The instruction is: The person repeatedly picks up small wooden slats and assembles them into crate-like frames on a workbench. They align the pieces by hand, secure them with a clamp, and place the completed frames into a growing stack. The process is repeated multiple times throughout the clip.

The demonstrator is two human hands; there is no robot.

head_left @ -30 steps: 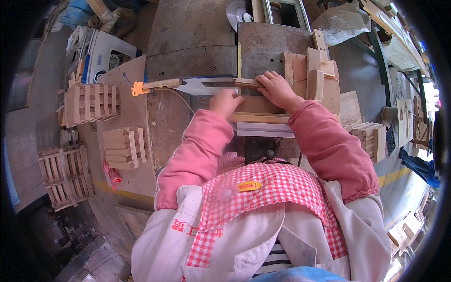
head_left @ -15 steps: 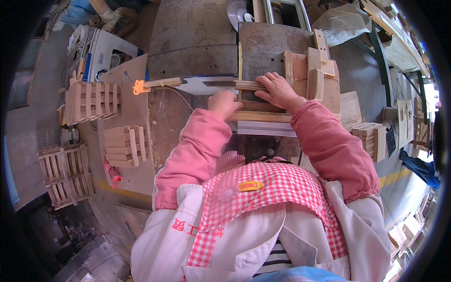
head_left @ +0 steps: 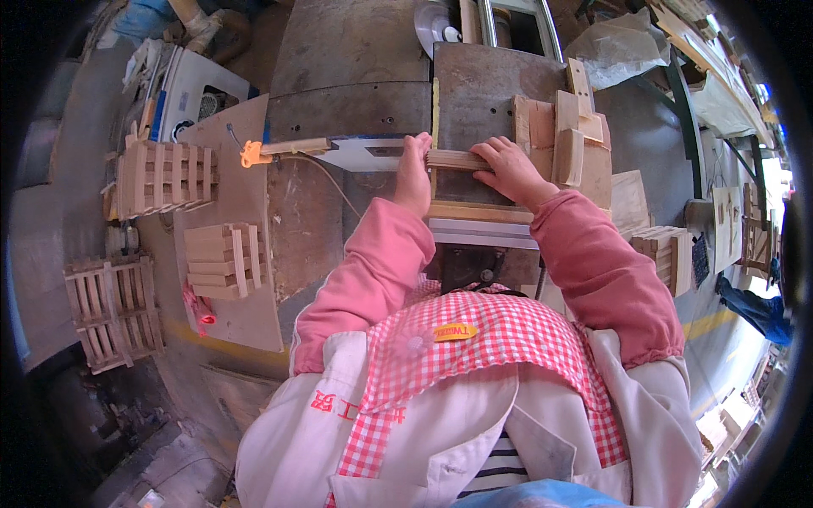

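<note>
A small bundle of wooden strips (head_left: 455,161) lies crosswise on the metal machine table (head_left: 483,85). My right hand (head_left: 511,171) grips the bundle at its right end, with the thumb on the near side and the fingers over the far side. On the other end, my left hand (head_left: 414,173) stands upright with its fingers stretched out and the palm side against the strip ends. A wooden fence bar (head_left: 480,212) runs nearer to me, in front of a pale metal rail (head_left: 483,233).
Right of my hands are stacked wooden blocks (head_left: 569,140) on a board. Slatted wood stacks (head_left: 224,261) stand on a side panel at left. An orange clamp-like piece (head_left: 251,154) sits at the table's left. At the back are a round disc (head_left: 438,25) and clear plastic sheeting (head_left: 622,51).
My left hand has risen and straightened from a curled position nearer me to lie flat at the strip ends. The separate strip near it no longer shows apart from the bundle.
</note>
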